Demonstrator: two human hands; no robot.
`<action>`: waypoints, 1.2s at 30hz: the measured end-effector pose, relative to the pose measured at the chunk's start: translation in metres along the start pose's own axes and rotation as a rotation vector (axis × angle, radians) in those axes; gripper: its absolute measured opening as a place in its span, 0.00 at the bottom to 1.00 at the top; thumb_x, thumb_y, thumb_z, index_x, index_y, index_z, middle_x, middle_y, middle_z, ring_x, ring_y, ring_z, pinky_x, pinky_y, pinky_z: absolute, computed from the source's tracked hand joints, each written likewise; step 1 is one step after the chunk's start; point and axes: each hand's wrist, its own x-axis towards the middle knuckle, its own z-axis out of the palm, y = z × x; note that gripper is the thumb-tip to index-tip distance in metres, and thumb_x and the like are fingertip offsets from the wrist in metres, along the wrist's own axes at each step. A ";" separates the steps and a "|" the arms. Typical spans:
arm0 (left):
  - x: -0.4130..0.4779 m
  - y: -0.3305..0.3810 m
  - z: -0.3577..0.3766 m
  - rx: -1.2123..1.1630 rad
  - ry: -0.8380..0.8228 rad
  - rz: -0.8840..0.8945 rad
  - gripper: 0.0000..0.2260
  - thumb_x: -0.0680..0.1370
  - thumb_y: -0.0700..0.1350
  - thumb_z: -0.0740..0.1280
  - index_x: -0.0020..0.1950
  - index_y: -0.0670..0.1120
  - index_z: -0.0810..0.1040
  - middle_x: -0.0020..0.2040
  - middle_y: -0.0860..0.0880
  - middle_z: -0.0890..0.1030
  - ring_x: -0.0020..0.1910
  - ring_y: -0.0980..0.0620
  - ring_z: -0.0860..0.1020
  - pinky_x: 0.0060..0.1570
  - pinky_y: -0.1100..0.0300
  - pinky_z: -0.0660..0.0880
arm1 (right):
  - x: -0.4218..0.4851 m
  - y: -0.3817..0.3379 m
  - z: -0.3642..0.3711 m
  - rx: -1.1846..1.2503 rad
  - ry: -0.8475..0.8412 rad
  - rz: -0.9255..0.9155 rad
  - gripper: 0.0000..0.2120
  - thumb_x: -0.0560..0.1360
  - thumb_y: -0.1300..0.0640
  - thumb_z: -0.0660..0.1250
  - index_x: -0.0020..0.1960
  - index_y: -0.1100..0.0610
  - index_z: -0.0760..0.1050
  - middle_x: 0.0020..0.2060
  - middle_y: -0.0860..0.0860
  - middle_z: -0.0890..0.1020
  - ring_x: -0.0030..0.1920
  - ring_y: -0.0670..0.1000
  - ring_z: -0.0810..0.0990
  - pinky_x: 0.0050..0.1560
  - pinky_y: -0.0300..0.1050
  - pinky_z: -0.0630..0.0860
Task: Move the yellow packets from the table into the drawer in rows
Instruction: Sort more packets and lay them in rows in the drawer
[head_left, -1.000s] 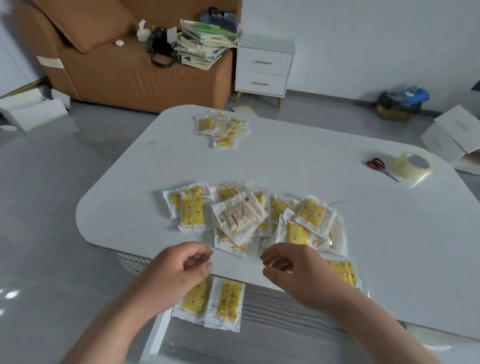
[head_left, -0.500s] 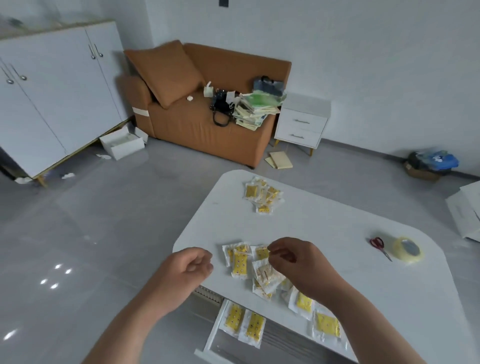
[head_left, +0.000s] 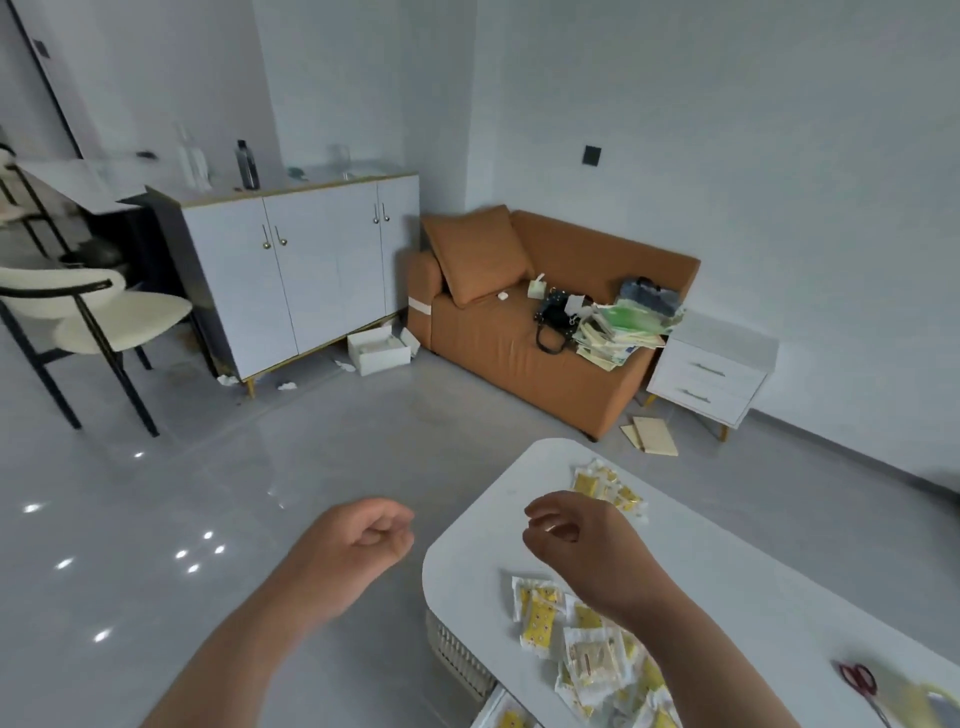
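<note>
A heap of yellow packets (head_left: 587, 649) lies near the front of the white table (head_left: 753, 582). A smaller pile of yellow packets (head_left: 610, 486) sits at the table's far end. Under the table's front edge a corner of the open drawer (head_left: 488, 714) shows, with a yellow packet (head_left: 511, 719) in it. My left hand (head_left: 358, 543) hovers over the floor left of the table, fingers loosely curled, holding nothing. My right hand (head_left: 576, 540) hangs above the table between the two piles, fingers loosely curled and empty.
Red-handled scissors (head_left: 860, 683) and a roll of clear tape (head_left: 930, 699) lie at the table's right. Beyond stand an orange sofa (head_left: 519, 332), a white nightstand (head_left: 709, 374), a white cabinet (head_left: 301, 265) and a chair (head_left: 98, 317) on the grey floor.
The view has swung up and to the left, away from the drawer. Both hands have risen with it and stay empty; the right hand has lifted off the packet heap.
</note>
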 end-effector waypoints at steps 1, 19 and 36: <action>0.002 -0.004 -0.012 -0.011 0.022 0.004 0.06 0.76 0.43 0.70 0.50 0.54 0.81 0.47 0.57 0.84 0.46 0.68 0.80 0.43 0.74 0.72 | 0.008 -0.007 0.006 -0.001 0.001 -0.016 0.07 0.74 0.54 0.68 0.51 0.45 0.78 0.46 0.42 0.83 0.47 0.38 0.81 0.49 0.31 0.76; 0.142 -0.052 -0.201 0.017 -0.014 0.024 0.06 0.77 0.43 0.70 0.49 0.53 0.81 0.45 0.59 0.83 0.43 0.73 0.78 0.40 0.76 0.70 | 0.174 -0.099 0.122 0.009 0.036 0.039 0.06 0.74 0.55 0.69 0.46 0.43 0.78 0.43 0.41 0.82 0.46 0.39 0.81 0.46 0.33 0.73; 0.422 -0.035 -0.283 0.075 -0.038 0.027 0.07 0.76 0.42 0.69 0.49 0.54 0.81 0.47 0.68 0.82 0.47 0.70 0.79 0.42 0.74 0.71 | 0.462 -0.104 0.132 0.042 0.038 0.106 0.05 0.75 0.53 0.69 0.51 0.47 0.80 0.46 0.45 0.83 0.48 0.42 0.82 0.50 0.38 0.78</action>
